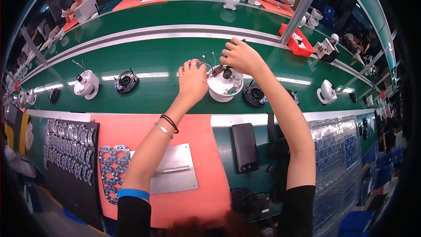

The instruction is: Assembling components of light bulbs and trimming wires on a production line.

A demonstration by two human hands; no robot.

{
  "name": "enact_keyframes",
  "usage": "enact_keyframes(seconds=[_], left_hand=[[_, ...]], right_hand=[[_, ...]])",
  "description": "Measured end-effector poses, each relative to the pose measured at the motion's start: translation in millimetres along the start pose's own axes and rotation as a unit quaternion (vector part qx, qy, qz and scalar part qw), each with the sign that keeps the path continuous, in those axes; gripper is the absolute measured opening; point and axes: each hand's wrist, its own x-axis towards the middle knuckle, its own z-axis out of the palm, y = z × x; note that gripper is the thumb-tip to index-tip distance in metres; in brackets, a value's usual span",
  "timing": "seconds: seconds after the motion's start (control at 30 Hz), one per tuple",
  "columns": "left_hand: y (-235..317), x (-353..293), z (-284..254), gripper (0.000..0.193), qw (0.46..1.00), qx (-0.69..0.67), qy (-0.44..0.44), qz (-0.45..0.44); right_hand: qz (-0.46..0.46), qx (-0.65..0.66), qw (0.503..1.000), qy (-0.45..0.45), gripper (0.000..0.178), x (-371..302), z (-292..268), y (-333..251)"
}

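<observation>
Head view has the left hand [192, 81] gripping the white round housing's [224, 91] rim on the green belt [153, 57] (wires sticking up), right hand [241, 56] pinching something tiny above it.

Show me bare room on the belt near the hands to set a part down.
Bare green belt lies between the black ring part and the left hand. It is crowded around the white housing under the right hand, with a black round part beside it.
</observation>
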Motion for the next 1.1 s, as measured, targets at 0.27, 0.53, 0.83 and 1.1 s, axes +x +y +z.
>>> enact_keyframes(seconds=[0.27, 0.53, 0.83, 1.1], left_hand=[[30, 5, -14, 0.013, 0.998, -0.037, -0.008, 0.052], [131, -88, -234, 0.027, 0.934, 0.003, -0.078, 0.350], [117, -265, -346, 0.012, 0.834, -0.340, -0.428, 0.080], [12, -507, -309, 0.017, 0.668, -0.579, -0.317, -0.345]], right_hand=[[0.066, -0.056, 0.996, -0.029, 0.004, -30, -1, 3], [0.285, 0.061, 0.922, 0.256, 0.035, -42, -81, 23], [0.317, 0.373, 0.643, 0.588, 0.039, 32, -230, -58], [0.356, 0.542, 0.487, 0.586, 0.038, 27, -250, -141]])
